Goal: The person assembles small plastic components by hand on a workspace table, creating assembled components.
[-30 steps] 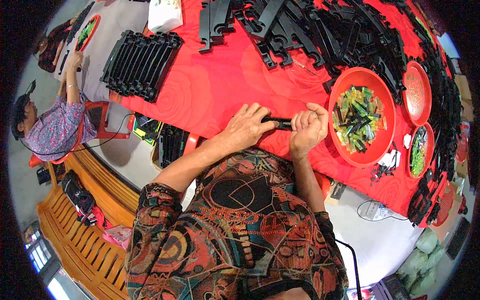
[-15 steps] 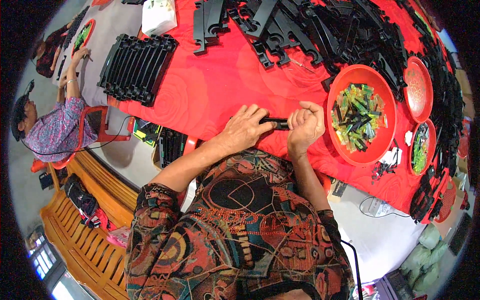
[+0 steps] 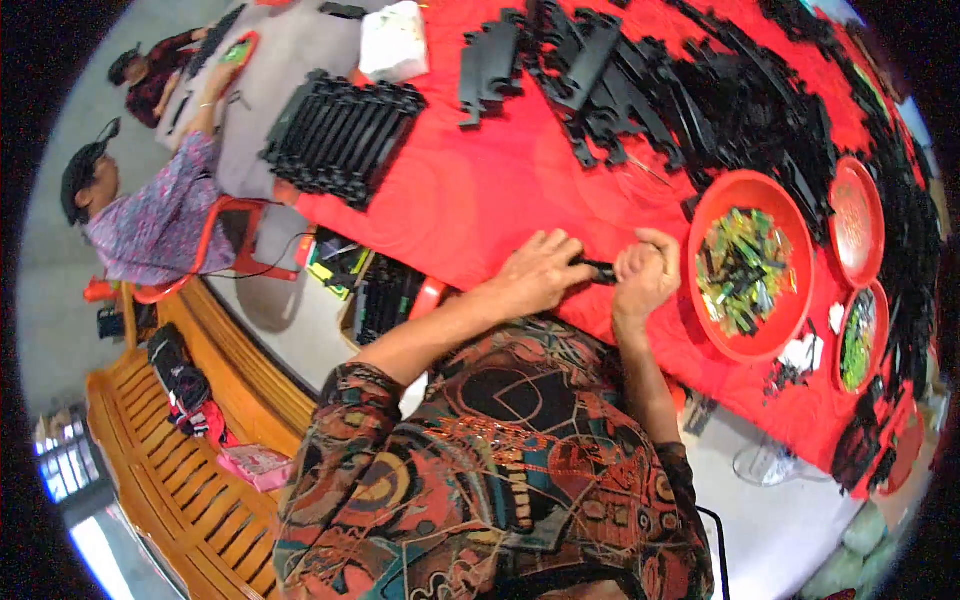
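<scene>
My left hand point(image 3: 540, 273) is closed around one end of a dark, narrow black plastic part point(image 3: 602, 271), low over the near edge of the red tablecloth point(image 3: 470, 215). At the part's other end, my right hand point(image 3: 646, 270) grips it with curled fingers. Most of the part is hidden by the hands; only a short dark length shows between them. Just right of my right hand stands a red bowl point(image 3: 752, 190) of small yellow, green and black strips.
A neat row of black plastic parts point(image 3: 340, 135) lies at the far left beside a white package point(image 3: 393, 42). Loose black parts point(image 3: 700, 100) heap at the back. A red plate point(image 3: 856, 215) sits right. A person point(image 3: 150, 235) works at left, behind a wooden bench point(image 3: 170, 450).
The whole view has shifted, so the table and hands sit slightly farther right and lower. Both hands still grip the black plastic part, with less of it showing between them.
</scene>
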